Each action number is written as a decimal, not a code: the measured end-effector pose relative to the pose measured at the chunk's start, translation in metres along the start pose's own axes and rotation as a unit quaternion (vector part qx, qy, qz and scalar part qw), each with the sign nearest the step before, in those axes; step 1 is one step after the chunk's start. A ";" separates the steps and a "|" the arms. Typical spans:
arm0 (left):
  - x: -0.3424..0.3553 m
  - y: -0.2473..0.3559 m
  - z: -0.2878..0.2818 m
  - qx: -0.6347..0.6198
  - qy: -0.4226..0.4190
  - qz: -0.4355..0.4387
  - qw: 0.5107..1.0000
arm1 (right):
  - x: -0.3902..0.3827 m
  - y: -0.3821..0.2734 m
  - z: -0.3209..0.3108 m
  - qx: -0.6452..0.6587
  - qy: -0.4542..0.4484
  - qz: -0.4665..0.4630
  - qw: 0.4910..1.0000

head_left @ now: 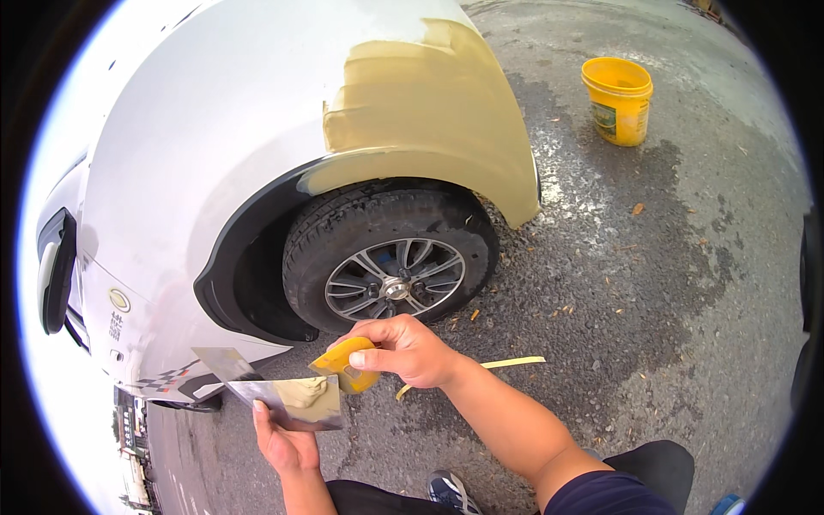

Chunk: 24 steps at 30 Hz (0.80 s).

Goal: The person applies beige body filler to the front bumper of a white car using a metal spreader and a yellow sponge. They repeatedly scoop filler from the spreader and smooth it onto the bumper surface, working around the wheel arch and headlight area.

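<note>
My left hand (287, 446) grips a thin metal plate (268, 395) by its near edge, thumb on top. A mound of beige putty (307, 392) sits on the plate's right part. Another flat grey piece (225, 363) sticks out beyond its far left corner; whether it is separate I cannot tell. My right hand (408, 352) is closed around the yellow handle of a putty scraper (352, 362), its blade at the plate's right edge by the putty. Ahead, a white car fender (197, 146) carries a broad beige putty coat (421, 99) above the wheel arch.
Below the fender is a black tyre (330, 223) with a silver multi-spoke wheel (396, 287). A yellow bucket (620, 107) stands on the asphalt at the far right. A pale yellow strip (513, 361) lies on the ground beside my right forearm. One shoe (451, 491) shows below.
</note>
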<state>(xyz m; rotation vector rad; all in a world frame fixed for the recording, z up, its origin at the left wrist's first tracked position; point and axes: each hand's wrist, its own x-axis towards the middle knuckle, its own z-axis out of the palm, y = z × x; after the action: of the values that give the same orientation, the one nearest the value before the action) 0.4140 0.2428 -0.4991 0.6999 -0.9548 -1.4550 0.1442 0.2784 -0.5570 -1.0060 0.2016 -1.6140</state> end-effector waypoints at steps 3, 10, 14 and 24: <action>0.001 0.001 0.003 -0.019 0.026 -0.013 0.999 | -0.005 0.002 -0.008 -0.096 -0.033 0.018 0.995; 0.000 -0.006 0.016 -0.020 0.045 -0.068 0.996 | -0.003 0.010 -0.017 0.030 0.048 0.032 0.998; -0.005 -0.024 0.028 -0.022 0.013 -0.113 0.993 | 0.001 0.015 -0.009 0.209 0.022 0.043 0.977; -0.012 -0.039 0.050 -0.003 0.032 -0.141 0.989 | -0.006 0.017 -0.016 0.277 -0.056 0.102 0.954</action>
<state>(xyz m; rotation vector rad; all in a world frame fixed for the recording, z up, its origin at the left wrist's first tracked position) 0.3525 0.2609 -0.5103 0.8995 -0.8250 -1.6711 0.1448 0.2720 -0.5802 -0.6133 -0.2148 -1.3113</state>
